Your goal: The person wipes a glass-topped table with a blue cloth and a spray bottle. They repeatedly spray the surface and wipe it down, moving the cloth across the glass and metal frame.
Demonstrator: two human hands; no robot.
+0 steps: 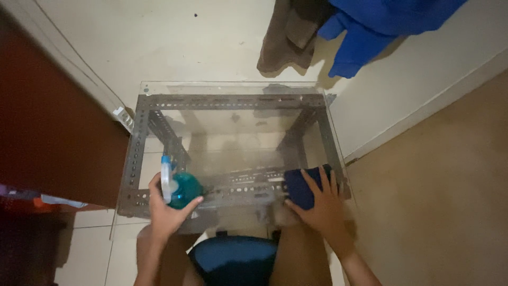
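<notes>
- Glass tabletop [233, 114] on a perforated metal frame [138, 143], against a pale wall.
- My left hand [166, 209] grips a teal spray bottle [179, 188] upright, nozzle aimed away from me.
- My right hand [320, 204] presses flat, fingers spread, on a dark blue cloth [299, 185] at the near right edge.

1. My left hand [166, 212] is raised in front of me, fingers curled in a closed grip, thumb out to the right side, back of the hand facing up.
2. Left forearm runs nearly straight down to the lower edge of view, wrist unbent.
3. My right hand [320, 204] lies palm down, fingers spread and extended forward, pressing flat.
4. Right forearm angles down and outward to the right, wrist slightly bent.
5. Both hands sit level, well apart.
</notes>
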